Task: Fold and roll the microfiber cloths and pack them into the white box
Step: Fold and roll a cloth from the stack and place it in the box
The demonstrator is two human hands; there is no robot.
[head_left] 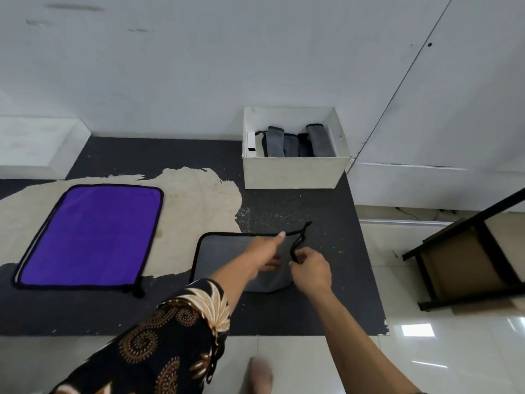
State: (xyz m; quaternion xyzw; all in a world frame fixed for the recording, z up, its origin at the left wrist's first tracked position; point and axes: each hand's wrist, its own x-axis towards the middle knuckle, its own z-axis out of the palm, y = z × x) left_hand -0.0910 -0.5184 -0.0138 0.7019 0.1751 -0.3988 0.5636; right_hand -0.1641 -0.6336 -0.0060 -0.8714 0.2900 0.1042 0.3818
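Right hand [311, 269], cloth [223, 255]; rolls [275, 141] in box [292, 172]

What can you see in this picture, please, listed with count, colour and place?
grey microfiber cloth with black edging: one, grey, near middle of mat, under both hands
purple microfiber cloth with black edging: one, purple, flat at left
white rectangular box: one, white, far edge of mat by wall
rolled grey cloths: several, grey, inside box
black floor mat: one, black with pale worn patch
black-framed brown furniture: one, at right
patterned sleeve: one, black and brown, left arm
left hand: rests on grey cloth
right hand: pinches grey cloth's black edging
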